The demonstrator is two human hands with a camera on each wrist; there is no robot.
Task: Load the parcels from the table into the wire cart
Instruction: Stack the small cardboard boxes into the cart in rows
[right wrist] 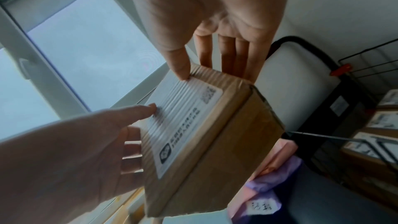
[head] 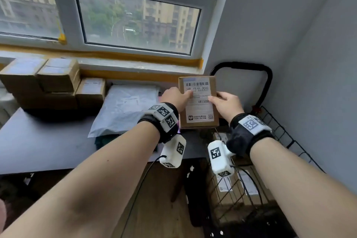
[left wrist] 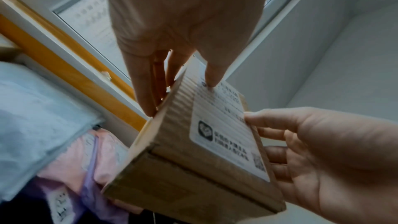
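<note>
A brown cardboard box (head: 199, 102) with a white shipping label (head: 199, 100) on its top face is held in the air between both hands, above the right end of the table (head: 38, 141) and just beside the wire cart (head: 280, 127). The left hand (head: 174, 97) grips its left side, thumb pressed on the label and fingers (left wrist: 142, 91) running under the box. The right hand (head: 226, 105) grips the right side the same way, thumb on the label's edge, fingers (right wrist: 228, 54) under the box. On the table lie a pale plastic mailer bag (head: 123, 110), pink and purple bags (left wrist: 86, 168) partly under it, and a stack of cardboard boxes (head: 52, 83) by the window (head: 139, 19). Several labelled boxes (head: 241, 185) already sit in the cart.
</note>
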